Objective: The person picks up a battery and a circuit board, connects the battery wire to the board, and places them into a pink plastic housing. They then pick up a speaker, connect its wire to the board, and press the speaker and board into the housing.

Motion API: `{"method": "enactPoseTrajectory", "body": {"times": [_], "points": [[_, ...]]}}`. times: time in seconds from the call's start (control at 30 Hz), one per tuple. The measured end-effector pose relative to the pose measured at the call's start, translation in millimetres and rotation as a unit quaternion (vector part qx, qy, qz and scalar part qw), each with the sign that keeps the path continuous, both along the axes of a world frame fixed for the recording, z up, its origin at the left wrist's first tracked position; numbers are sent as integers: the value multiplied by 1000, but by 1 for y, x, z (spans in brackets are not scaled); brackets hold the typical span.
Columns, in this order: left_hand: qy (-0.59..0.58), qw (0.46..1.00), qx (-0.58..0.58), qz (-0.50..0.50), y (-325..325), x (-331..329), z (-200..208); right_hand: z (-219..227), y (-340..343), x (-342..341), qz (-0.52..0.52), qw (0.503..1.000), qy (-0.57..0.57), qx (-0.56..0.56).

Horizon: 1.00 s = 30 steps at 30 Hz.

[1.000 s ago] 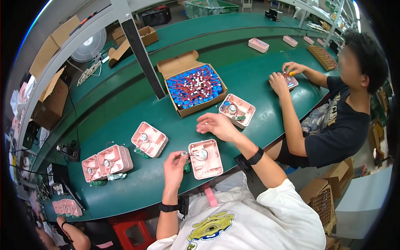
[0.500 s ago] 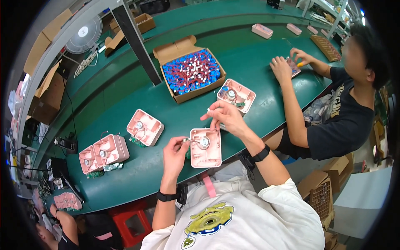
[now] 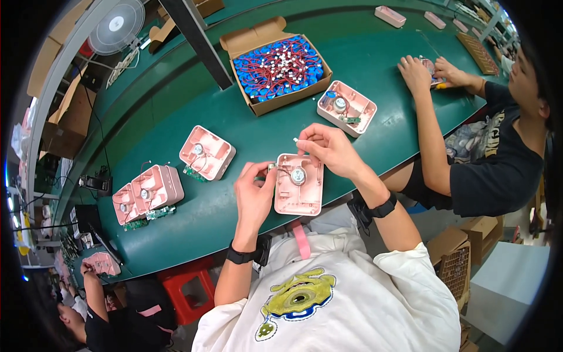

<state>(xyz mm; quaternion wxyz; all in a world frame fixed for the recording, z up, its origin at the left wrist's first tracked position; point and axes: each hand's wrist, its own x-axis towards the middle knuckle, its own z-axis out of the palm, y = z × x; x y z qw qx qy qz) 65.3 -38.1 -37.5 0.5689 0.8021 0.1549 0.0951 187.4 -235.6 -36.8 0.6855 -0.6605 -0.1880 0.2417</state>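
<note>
An open pink plastic housing (image 3: 284, 206) lies at the table's near edge between my hands. Inside it sits a round silver speaker (image 3: 298, 175) with thin wires. My left hand (image 3: 253, 189) is closed at the housing's left side, thumb and fingers pinching a small circuit board (image 3: 271, 168), mostly hidden by the fingers. Above the housing's far right corner, my right hand (image 3: 333, 151) pinches a small white connector (image 3: 295, 139) between thumb and index finger. Just beyond it stands another pink housing (image 3: 365, 119), holding a blue cell, a speaker and a green board.
A cardboard box (image 3: 293, 97) of blue cells with red wires stands farther back, beside a dark post (image 3: 196, 44). More pink housings (image 3: 214, 146) with boards lie to the left. At right, a co-worker's hands (image 3: 431, 76) handle a part. A red stool (image 3: 189, 293) stands at lower left.
The view has shifted, so the table's contents appear higher. My right hand has drawn back from the farther housing, and its fingers have come closer together around the connector. My left hand keeps its pinch.
</note>
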Motion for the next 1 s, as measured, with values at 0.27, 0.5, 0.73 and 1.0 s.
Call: {"method": "enactPoseTrajectory", "body": {"times": [0.27,0.5,0.73,1.0], "points": [[-27,1000,6,-4,-10,6,-3,5,-1,-9,-14,1000,-10,-3],[-51,998,-32,4,-10,9,-14,5,10,-33,-36,952,-280,-116],[-79,992,99,-16,-17,6,1,-5,13,-41,-65,927,-346,-127],[-137,969,203,-14,-22,3,1,-4,15,-49,-90,924,-348,-129]]}}
